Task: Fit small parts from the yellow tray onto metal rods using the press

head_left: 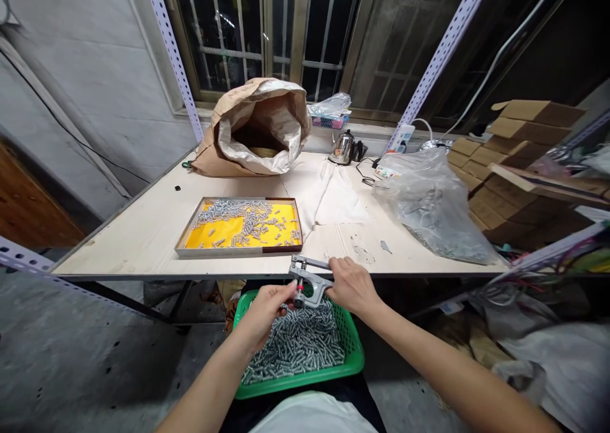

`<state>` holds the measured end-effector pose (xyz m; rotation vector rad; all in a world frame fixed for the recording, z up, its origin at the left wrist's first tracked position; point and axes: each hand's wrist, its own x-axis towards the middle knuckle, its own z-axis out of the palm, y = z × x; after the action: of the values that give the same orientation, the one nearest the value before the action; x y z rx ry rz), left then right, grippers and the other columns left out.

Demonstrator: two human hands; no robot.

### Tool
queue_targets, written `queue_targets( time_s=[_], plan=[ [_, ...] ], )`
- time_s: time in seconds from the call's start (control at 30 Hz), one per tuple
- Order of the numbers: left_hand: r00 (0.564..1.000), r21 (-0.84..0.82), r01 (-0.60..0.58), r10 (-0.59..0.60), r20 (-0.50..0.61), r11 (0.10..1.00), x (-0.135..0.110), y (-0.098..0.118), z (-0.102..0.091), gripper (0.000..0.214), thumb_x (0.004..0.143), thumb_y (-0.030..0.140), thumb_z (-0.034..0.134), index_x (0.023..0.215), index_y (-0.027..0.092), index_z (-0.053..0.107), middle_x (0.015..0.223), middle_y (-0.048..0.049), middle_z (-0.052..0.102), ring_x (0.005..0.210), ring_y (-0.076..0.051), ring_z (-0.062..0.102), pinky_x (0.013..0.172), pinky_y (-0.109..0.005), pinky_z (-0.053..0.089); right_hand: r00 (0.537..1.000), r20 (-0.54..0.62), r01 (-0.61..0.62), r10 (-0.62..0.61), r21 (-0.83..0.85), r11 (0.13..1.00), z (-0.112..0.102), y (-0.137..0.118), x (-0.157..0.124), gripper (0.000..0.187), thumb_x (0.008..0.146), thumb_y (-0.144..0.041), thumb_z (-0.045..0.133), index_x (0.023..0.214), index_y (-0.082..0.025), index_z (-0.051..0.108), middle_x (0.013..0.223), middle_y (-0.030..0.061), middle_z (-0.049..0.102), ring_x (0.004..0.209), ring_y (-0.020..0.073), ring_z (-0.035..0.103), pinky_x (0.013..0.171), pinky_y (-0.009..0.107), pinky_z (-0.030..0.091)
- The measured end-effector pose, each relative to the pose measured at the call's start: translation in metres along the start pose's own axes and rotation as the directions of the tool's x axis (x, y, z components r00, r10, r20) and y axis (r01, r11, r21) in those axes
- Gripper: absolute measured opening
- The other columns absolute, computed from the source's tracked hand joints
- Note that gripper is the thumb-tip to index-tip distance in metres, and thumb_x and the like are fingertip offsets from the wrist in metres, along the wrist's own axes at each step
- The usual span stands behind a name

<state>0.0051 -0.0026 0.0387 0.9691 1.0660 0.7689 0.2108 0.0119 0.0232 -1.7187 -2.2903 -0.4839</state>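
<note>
My right hand (351,284) is closed around the handles of grey metal snap-fastener pliers (312,285), held just past the table's front edge. The pliers' jaw end, with a spring and a red ring, points left. At the jaw, my left hand (267,306) is closed in a pinch. Whatever sits between its fingertips is too small or hidden to name. Below both hands, a green plastic basket (353,357) rests at my lap, full of small silvery screw-like metal parts (305,344). On the table, a shallow tray (229,251) with a yellow bottom holds more small metal parts (252,220).
A large open paper sack (214,147) lies behind the tray. Farther right are a metal kettle (342,148), a white cloth (336,198) and a filled clear plastic bag (433,210). Cardboard boxes (524,134) are stacked at the right. Perforated shelf posts (174,58) frame the table.
</note>
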Motion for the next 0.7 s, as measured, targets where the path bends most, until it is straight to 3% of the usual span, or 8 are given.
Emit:
queue_targets(
  time_s=[0.1, 0.23, 0.33, 0.43, 0.53, 0.63, 0.7],
  plan=[
    [1.000, 0.073, 0.015, -0.016, 0.005, 0.997, 0.000, -0.004, 0.001, 0.028, 0.059, 0.043, 0.075, 0.060, 0.016, 0.070, 0.057, -0.0002, 0.059, 0.057, -0.012, 0.043, 0.057, -0.025, 0.030, 0.998, -0.025, -0.052, 0.052, -0.002, 0.999, -0.008, -0.002, -0.004, 0.019, 0.073, -0.033, 0.058, 0.082, -0.019, 0.050, 0.076, 0.0052, 0.056, 0.076, 0.0209, 0.050, 0.068, 0.032, 0.035],
    [1.000, 0.088, -0.014, 0.012, 0.027, 0.996, 0.000, -0.011, 0.005, 0.018, 0.057, 0.031, 0.074, 0.047, 0.018, 0.066, 0.055, 0.0013, 0.055, 0.061, -0.014, 0.046, 0.066, -0.028, 0.035, 0.994, -0.114, 0.000, 0.006, 0.056, 0.998, -0.011, -0.003, -0.014, 0.017, 0.076, -0.034, 0.056, 0.081, -0.018, 0.052, 0.097, 0.0109, 0.059, 0.095, 0.0245, 0.050, 0.087, 0.038, 0.038],
    [0.991, 0.080, -0.131, 0.134, -0.032, 0.988, -0.003, -0.017, 0.012, 0.017, 0.058, 0.027, 0.072, 0.045, 0.019, 0.064, 0.061, 0.0006, 0.054, 0.067, -0.016, 0.050, 0.069, -0.029, 0.037, 0.985, -0.168, -0.031, 0.047, 0.095, 0.995, -0.007, -0.006, -0.027, 0.033, 0.073, -0.027, 0.054, 0.102, -0.012, 0.054, 0.118, 0.0160, 0.054, 0.116, 0.0282, 0.044, 0.107, 0.048, 0.027],
    [0.943, 0.121, -0.262, 0.281, -0.181, 0.957, -0.006, -0.021, 0.016, 0.021, 0.062, 0.030, 0.070, 0.047, 0.019, 0.060, 0.063, -0.0004, 0.053, 0.067, -0.017, 0.050, 0.067, -0.029, 0.039, 0.979, -0.149, -0.125, 0.136, 0.080, 0.989, 0.002, -0.004, -0.045, 0.053, 0.065, -0.019, 0.051, 0.116, -0.006, 0.047, 0.134, 0.0208, 0.044, 0.131, 0.0321, 0.033, 0.113, 0.056, 0.016],
    [0.886, 0.218, -0.316, 0.369, -0.279, 0.923, -0.010, -0.024, 0.013, 0.026, 0.068, 0.035, 0.067, 0.050, 0.020, 0.057, 0.066, -0.0022, 0.056, 0.068, -0.018, 0.052, 0.065, -0.030, 0.039, 0.972, -0.143, -0.182, 0.188, 0.054, 0.982, 0.015, 0.007, -0.067, 0.057, 0.064, -0.019, 0.050, 0.119, -0.005, 0.045, 0.140, 0.0227, 0.037, 0.135, 0.0347, 0.027, 0.112, 0.061, 0.015],
    [0.954, 0.433, -0.249, 0.297, -0.045, 0.866, -0.009, -0.023, 0.010, 0.020, 0.072, 0.035, 0.066, 0.059, 0.019, 0.065, 0.070, -0.0041, 0.063, 0.068, -0.020, 0.056, 0.065, -0.030, 0.041, 0.965, -0.154, -0.207, 0.212, 0.051, 0.977, 0.024, 0.020, -0.088, 0.055, 0.066, -0.022, 0.049, 0.119, -0.007, 0.044, 0.140, 0.0216, 0.038, 0.134, 0.0352, 0.030, 0.110, 0.062, 0.019],
    [0.960, 0.588, -0.249, 0.276, 0.045, 0.770, 0.002, -0.015, 0.004, 0.018, 0.074, 0.035, 0.066, 0.079, 0.018, 0.071, 0.081, -0.0066, 0.068, 0.076, -0.022, 0.060, 0.071, -0.032, 0.043, 0.958, -0.168, -0.228, 0.234, 0.053, 0.972, 0.026, 0.028, -0.097, 0.053, 0.067, -0.023, 0.049, 0.118, -0.008, 0.045, 0.139, 0.0204, 0.039, 0.133, 0.0356, 0.032, 0.110, 0.063, 0.019]
  ],
)
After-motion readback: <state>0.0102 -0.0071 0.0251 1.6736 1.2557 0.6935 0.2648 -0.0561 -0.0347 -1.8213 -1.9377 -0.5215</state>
